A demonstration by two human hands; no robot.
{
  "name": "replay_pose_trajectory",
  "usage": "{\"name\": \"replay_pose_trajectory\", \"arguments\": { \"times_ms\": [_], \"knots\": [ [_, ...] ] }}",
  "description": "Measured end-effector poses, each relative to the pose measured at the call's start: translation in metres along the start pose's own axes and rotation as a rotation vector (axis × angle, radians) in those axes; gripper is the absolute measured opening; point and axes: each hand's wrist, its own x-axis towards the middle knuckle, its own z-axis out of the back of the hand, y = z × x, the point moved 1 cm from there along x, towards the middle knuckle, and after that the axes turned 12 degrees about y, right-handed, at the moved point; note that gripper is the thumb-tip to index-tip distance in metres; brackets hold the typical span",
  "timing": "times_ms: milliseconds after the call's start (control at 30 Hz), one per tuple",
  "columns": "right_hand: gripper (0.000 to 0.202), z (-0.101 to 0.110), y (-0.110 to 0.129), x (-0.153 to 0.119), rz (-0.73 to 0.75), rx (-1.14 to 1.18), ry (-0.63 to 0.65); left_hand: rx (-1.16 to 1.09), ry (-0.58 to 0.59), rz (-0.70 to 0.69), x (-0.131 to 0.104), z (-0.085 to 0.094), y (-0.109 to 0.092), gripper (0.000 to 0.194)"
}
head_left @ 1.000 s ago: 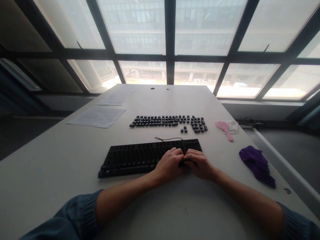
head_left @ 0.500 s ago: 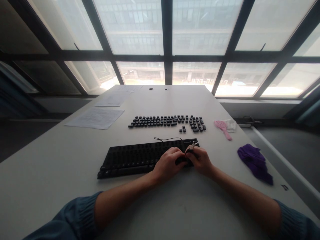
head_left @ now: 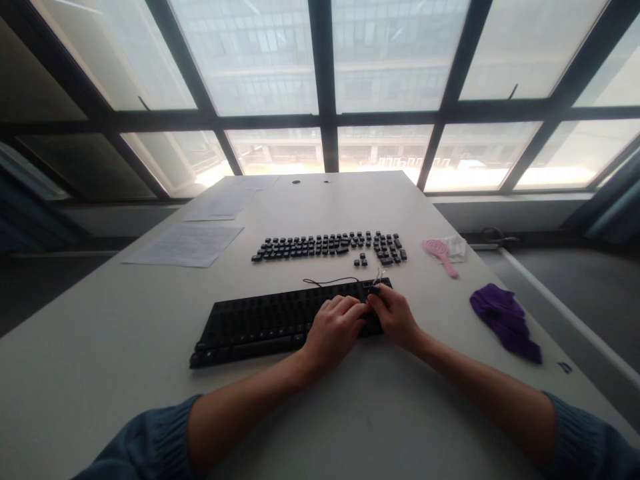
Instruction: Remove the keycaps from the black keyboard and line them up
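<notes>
- Head view: black keyboard (head_left: 260, 323) lies on the white table (head_left: 125, 360), centre of the frame, its right end partly under both hands.
- Done, judging by the layout: many loose keys (head_left: 325, 252) sit off the board in keyboard-like rows, just above centre; three form a small separate group below them.
- Left, as judged: a long bar along the board's near edge looks seated; the dark surface hides how many others are.
- Right hand (head_left: 395, 313): fingertips pinch a small dark tool with thin wire prongs (head_left: 381, 274), prongs pointing up.
- Left hand (head_left: 336, 327): fingers curled over the board, tips near the right hand's; cannot tell whether they grip anything.
- Around: cable (head_left: 333, 281) behind the board; paper sheets (head_left: 185, 245) at left; pink brush (head_left: 439, 252) and purple cloth (head_left: 505, 323) at right, well apart from the board.
- In the way: nothing obvious besides the hands, which cover the board's right end.
</notes>
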Motion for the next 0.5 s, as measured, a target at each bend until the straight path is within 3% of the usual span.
{"name": "replay_pose_trajectory", "arguments": {
  "times_ms": [133,300,500],
  "knots": [
    [0.022,-0.0007,-0.0013,-0.0001,-0.009,0.028,-0.002,0.013,-0.048,-0.028,0.0003,0.0017,-0.0014,0.018],
    [0.027,0.0,0.0009,0.0014,-0.027,0.077,-0.023,-0.188,-0.046,-0.048,0.0041,0.0062,-0.0009,0.016],
    [0.028,0.0021,0.0018,0.0032,-0.035,0.138,-0.033,-0.365,-0.031,0.041,0.0067,0.0079,0.0028,0.016]
  ]
}}
